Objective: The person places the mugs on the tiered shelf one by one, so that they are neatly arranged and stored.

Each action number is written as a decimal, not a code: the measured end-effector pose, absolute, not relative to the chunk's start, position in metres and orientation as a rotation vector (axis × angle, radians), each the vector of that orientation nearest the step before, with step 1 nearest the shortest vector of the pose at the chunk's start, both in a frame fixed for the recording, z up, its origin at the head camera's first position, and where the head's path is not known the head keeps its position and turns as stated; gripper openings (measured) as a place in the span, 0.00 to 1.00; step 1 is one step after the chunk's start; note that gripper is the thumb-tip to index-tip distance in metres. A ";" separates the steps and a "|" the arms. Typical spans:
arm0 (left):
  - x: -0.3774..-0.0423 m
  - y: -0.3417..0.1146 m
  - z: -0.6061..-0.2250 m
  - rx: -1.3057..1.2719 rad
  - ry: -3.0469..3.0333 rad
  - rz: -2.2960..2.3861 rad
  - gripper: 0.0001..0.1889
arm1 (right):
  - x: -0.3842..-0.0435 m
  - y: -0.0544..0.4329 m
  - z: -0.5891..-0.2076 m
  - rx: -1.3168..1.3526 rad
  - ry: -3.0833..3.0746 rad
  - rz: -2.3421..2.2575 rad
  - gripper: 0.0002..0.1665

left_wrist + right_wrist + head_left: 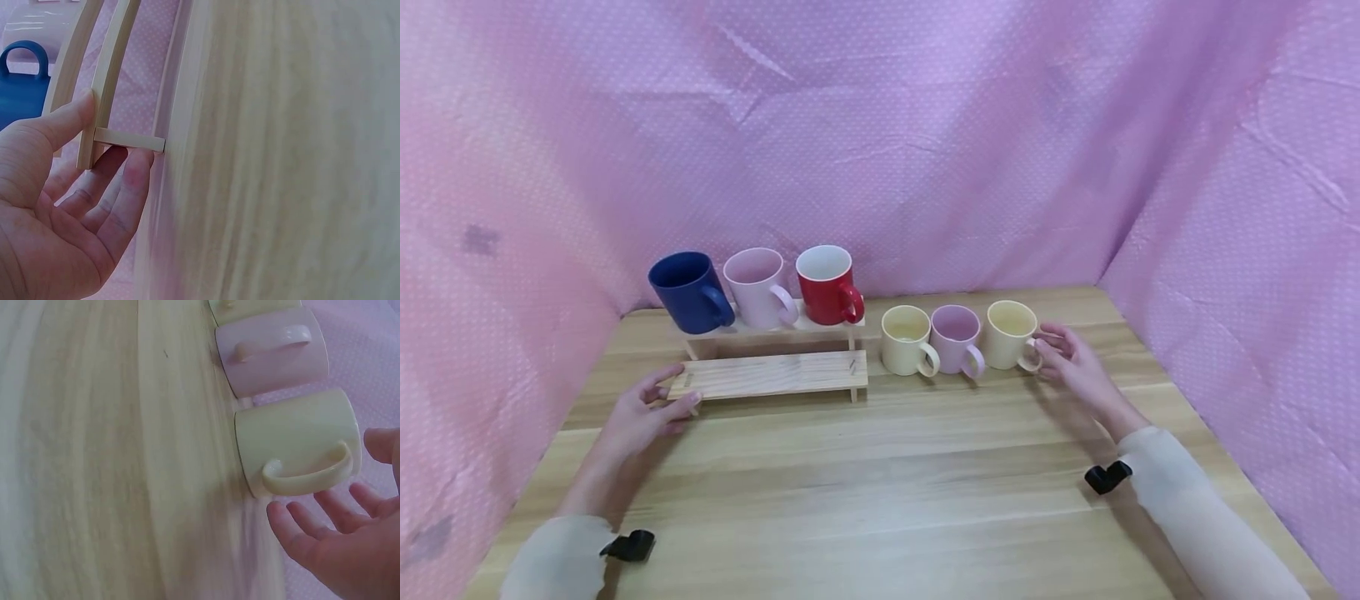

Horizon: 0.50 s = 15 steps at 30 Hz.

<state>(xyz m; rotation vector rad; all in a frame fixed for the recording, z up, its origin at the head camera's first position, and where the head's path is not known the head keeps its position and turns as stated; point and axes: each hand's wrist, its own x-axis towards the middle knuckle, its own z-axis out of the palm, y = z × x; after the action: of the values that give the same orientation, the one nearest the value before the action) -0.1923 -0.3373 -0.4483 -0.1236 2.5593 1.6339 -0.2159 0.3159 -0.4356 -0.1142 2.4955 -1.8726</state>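
On the left, my left hand (640, 417) holds the near end of a low wooden shelf's front board (767, 375). In the left wrist view the thumb lies against the board and the fingers curl at its short leg (131, 139). Over on the right, my right hand (1078, 371) is beside the rightmost yellow mug (1007, 333), fingertips right at its handle. The right wrist view has those fingers (294, 534) spread and bent slightly below the handle (309, 481), the thumb apart near the rim.
A blue mug (688, 296), a pink mug (758, 292) and a red mug (825, 287) stand on the raised back board. Beside the shelf are another yellow mug (904, 342) and a mauve mug (953, 342). Pink dotted cloth (925, 150) hangs around the wooden table (865, 500).
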 end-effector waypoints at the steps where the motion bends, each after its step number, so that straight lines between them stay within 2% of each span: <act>1: -0.190 -0.339 -0.448 -0.129 2.558 1.635 0.46 | -0.217 0.315 -0.437 -0.099 2.471 -1.889 0.38; 9: -0.195 -0.338 -0.448 -0.135 2.582 1.620 0.46 | -0.222 0.317 -0.445 0.015 2.337 -1.942 0.31; 15: -0.191 -0.340 -0.446 -0.090 2.552 1.687 0.44 | -0.225 0.313 -0.449 0.001 2.253 -1.966 0.32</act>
<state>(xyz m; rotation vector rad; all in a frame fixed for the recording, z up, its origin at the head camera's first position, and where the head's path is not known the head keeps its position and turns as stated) -0.1910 -0.3396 -0.4465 -0.0899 2.5515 1.6867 -0.2252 0.3134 -0.4488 0.0009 2.2528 -1.9661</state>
